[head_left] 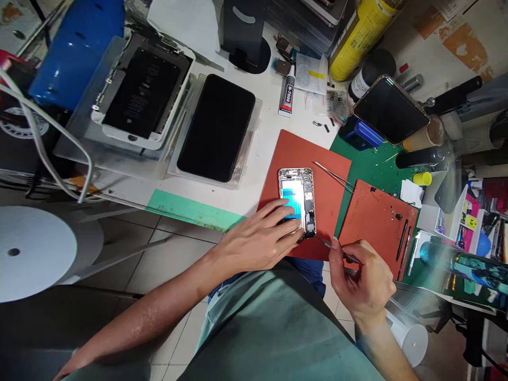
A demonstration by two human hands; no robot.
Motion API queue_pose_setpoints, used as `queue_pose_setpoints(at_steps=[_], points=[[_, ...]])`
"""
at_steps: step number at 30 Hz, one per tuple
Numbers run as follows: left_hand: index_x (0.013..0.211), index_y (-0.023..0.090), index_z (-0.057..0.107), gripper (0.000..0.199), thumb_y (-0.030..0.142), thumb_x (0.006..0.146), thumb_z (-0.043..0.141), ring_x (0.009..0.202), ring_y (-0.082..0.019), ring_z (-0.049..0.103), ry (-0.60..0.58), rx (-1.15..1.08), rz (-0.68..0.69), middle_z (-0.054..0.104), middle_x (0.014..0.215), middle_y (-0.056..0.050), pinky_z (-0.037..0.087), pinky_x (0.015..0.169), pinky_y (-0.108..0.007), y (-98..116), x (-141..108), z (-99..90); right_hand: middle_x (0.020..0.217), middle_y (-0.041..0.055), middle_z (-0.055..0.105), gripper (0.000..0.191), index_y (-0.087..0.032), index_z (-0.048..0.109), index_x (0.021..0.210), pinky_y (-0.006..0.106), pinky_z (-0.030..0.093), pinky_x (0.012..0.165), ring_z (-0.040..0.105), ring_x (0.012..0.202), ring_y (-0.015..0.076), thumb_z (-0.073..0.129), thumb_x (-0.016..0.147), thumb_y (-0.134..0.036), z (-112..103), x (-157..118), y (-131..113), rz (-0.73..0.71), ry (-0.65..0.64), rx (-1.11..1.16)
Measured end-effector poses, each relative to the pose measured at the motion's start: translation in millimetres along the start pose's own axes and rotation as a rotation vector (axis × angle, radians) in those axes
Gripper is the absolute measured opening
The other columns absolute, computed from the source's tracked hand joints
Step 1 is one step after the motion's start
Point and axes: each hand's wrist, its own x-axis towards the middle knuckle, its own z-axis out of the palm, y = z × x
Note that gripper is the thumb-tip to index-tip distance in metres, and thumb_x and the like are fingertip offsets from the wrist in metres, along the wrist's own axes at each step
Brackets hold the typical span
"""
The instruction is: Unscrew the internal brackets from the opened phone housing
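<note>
a white workbench [254, 184] runs across the upper half, seen from above by a person wearing a grey-green apron [273, 323]. at its right is a green mat [391, 169]. two red-brown mats overlap the surface: a nearer one [293, 148] in the middle and a second one [377, 227] to its right, scattered with tiny parts. left of these, a black-screened phone [217, 127] lies on a clear plastic case.

the left hand [264, 235] lies over the lower left of an opened phone, its fingers extended and slightly spread. the right hand [361, 275] is to the right, thumb and forefinger pinching a slim tool.

the opened phone [307, 197] itself lies on the middle mat, inner parts facing up, brightly lit, with a blue patch beside the left fingertips. above the mats stands out a glue tube [287, 92] marked b-7000. metal tweezers [333, 176] lie right of the opened phone, points apart. smallest is the slim tool [326, 243], its tip near the phone's lower right corner; whether it touches, i cannot tell.
</note>
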Motion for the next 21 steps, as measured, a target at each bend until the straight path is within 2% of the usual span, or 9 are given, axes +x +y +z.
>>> queue_pose_setpoints(at_steps=[7,16,21], points=[[0.123,0.015,0.073,0.024,0.024,0.101,0.067,0.120,-0.029,0.061,0.006,0.002,0.013,0.075,0.116,-0.008,0.050,0.120,-0.055,-0.9,0.1,1.2,0.069,-0.0061,0.059,0.024,-0.020,0.058,0.100,0.025,0.045,0.056,0.055,0.057,0.0101,0.079,0.092,-0.010,0.7,1.4,-3.4,-0.017,0.014,-0.041],[0.128,0.015,0.073,0.029,0.025,0.102,0.065,0.122,-0.030,0.059,-0.020,0.017,0.003,0.076,0.121,-0.007,0.047,0.122,-0.055,0.4,-0.9,1.6,0.066,-0.0081,0.050,0.024,-0.021,0.055,0.099,0.026,0.040,0.054,0.043,0.055,0.0096,0.075,0.095,-0.008,4.3,5.1,-5.6,-0.035,0.033,-0.020],[0.140,0.008,0.066,0.044,0.032,0.104,0.062,0.127,-0.033,0.057,-0.036,0.079,-0.024,0.072,0.133,-0.012,0.043,0.124,-0.056,3.4,0.2,3.0,0.070,-0.0056,0.059,0.019,-0.020,0.057,0.100,0.025,0.045,0.057,0.054,0.057,0.0098,0.076,0.098,-0.015,3.0,-4.7,-3.7,0.051,0.037,-0.028]])
